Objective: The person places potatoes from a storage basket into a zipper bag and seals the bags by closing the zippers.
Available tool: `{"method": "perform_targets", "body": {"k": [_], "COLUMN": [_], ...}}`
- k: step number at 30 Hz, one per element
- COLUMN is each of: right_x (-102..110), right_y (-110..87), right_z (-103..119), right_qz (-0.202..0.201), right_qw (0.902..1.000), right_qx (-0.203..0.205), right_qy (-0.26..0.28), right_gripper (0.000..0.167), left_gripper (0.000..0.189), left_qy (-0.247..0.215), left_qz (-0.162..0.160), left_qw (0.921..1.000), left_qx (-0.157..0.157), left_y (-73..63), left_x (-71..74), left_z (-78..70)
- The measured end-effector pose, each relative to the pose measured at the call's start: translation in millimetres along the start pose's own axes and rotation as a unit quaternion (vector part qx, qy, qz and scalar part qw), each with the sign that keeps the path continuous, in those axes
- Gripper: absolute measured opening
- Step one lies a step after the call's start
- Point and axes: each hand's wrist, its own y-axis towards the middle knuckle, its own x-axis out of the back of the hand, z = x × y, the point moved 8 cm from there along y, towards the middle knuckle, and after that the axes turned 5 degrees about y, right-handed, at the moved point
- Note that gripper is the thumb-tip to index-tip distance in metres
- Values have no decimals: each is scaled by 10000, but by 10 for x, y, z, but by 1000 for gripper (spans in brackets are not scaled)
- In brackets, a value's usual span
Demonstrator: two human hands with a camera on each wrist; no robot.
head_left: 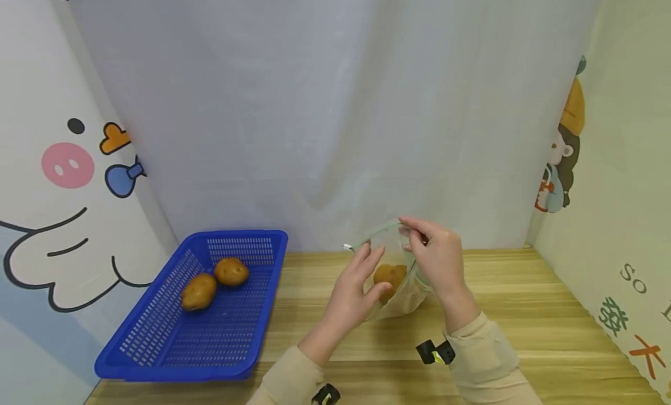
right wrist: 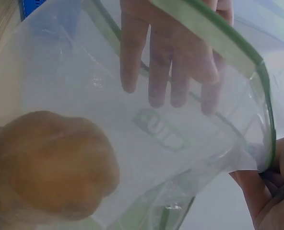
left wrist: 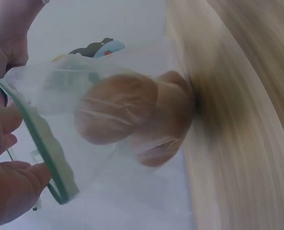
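A clear zip bag (head_left: 406, 305) with a green-edged mouth stands on the wooden table, its mouth spread wide. Potatoes (left wrist: 118, 108) lie low inside it, seen through the plastic. My right hand (head_left: 439, 258) pinches the bag's rim at the far right corner between thumb and fingers. At the left side of the mouth is my left hand (head_left: 350, 291), fingers fairly straight and spread, thumb apart over the opening. In the right wrist view its long fingers (right wrist: 159, 72) show through the plastic, pointing downward, with one potato (right wrist: 60, 167) at lower left.
A blue plastic basket (head_left: 259, 347) stands to the left on the table (head_left: 529, 329), with one potato (head_left: 199, 292) and another potato (head_left: 231, 271) toward its back. A pale curtain (head_left: 314, 119) hangs behind, and printed panels (head_left: 618, 218) flank both sides.
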Motion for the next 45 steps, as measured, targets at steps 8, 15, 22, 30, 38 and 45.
{"method": "perform_targets", "body": {"k": [8,15,22,30,38,45], "right_x": [16,20,8,-18,-45,-74], "right_y": [-3,2,-1,-3,-23,-38], "right_z": [-11,-15,-14,-21,-37,-35], "right_qz": [-106,-176,-168,-153,-104,-76], "right_qw": [9999,9997,9994,9995,9997,9996], "right_qx": [-78,-96,-178,-151,-84,-90], "right_qy": [94,165,226,238,194,247], "right_gripper": [22,23,24,24,24,23], "left_gripper": [58,53,49,49,58,59], "left_qy": [-1453,-1692,-1693,-798,205,609], "left_qz": [63,-171,-652,-1039,-964,-1273], "left_qw": [9891,9852,9833,9876,9740,9624], "left_qx": [241,212,140,867,2040,2321], "left_y": [-3,34,132,246,91,-210], "left_x": [162,402,804,1478,1939,2089], "left_z": [-20,-11,113,544,1342,1893]}}
